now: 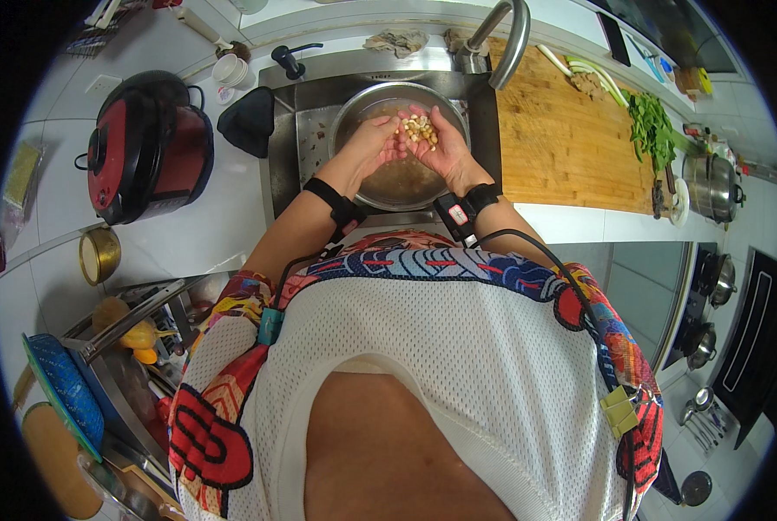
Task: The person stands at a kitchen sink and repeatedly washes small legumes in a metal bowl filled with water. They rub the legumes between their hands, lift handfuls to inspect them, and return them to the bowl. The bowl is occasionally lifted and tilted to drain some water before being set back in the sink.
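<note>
Counter [180, 247]: white; a cooker [145, 156], a black triangular item [247, 122] and white cups [232, 71] are set left of the sink [282, 191].
Sink: fitted into the counter; a metal bowl [340, 132] is stood inside, small bits scattered beside it.
Board [562, 152]: wooden, laid right of the sink; leafy greens [649, 126] and pale stalks [612, 87] are placed near its far right corner.

— How's the light?
— Bright and fairly even, with highlights on the curved faucet [519, 48] at upper centre and deeper shadow at lower left.
— And sharpness?
— The middle reads clearly; detail near the rim looks soft. The white counter's [571, 220] edge bows, and black fills the corners.
</note>
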Demonstrator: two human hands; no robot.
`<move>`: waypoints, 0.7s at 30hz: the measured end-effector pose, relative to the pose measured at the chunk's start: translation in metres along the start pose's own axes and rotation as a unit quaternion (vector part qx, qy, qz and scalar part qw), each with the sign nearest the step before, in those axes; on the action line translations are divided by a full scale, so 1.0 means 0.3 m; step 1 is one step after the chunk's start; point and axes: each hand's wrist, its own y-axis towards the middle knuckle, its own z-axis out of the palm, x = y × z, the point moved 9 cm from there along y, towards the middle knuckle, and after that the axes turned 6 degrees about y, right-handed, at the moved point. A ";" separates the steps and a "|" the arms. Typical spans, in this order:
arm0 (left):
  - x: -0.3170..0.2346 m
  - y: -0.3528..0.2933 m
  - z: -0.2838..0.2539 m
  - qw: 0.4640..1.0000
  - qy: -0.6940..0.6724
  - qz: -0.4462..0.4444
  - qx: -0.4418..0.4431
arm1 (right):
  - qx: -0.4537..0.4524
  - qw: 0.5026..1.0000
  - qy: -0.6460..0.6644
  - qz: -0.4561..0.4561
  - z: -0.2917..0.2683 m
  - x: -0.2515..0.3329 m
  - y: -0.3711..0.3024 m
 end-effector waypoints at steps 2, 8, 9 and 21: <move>0.003 0.006 -0.023 0.999 -0.007 0.004 -0.038 | 0.031 0.999 -0.005 0.012 0.009 -0.002 0.006; 0.011 0.029 -0.077 0.996 -0.034 0.013 -0.080 | -0.004 1.000 0.008 0.002 -0.017 0.009 0.003; 0.012 0.032 -0.087 0.995 -0.029 0.015 -0.089 | -0.014 1.000 0.014 -0.001 -0.021 0.009 0.000; -0.007 0.030 -0.172 0.981 -0.054 0.047 -0.178 | -0.141 0.985 -0.095 0.012 -0.114 0.005 -0.012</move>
